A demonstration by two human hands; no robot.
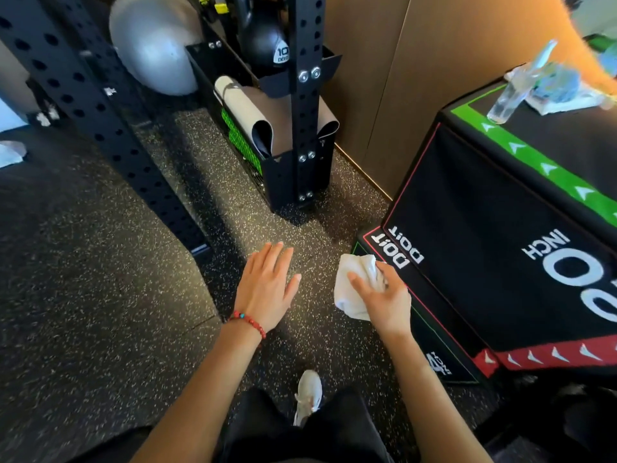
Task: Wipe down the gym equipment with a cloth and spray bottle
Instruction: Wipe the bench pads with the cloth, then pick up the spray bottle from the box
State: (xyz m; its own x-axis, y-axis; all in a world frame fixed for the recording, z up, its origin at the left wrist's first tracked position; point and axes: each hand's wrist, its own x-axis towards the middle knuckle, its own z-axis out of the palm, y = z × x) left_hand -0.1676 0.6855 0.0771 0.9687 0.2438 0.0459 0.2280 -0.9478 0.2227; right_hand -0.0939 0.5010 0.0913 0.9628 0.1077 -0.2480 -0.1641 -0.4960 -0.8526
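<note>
My right hand [384, 295] grips a crumpled white cloth [350, 289] and holds it against the corner of the low black plyo box [430, 315], the bottom one of a stack. A taller black plyo box [484, 255] with green and red borders sits on it. A clear spray bottle [514, 91] stands on top of the tall box at the far right, beside a blue and white rag [561, 88]. My left hand [267, 285] hovers flat over the floor with fingers spread, holding nothing; a red bead bracelet is on its wrist.
A black perforated rack [302, 105] holds rolled mats, a kettlebell [263, 41] and a grey exercise ball [153, 45]. A slanted rack beam [96, 115] crosses the left. Speckled rubber floor [100, 295] lies below. A wooden wall panel [384, 78] runs behind. My white shoe [309, 396] is underfoot.
</note>
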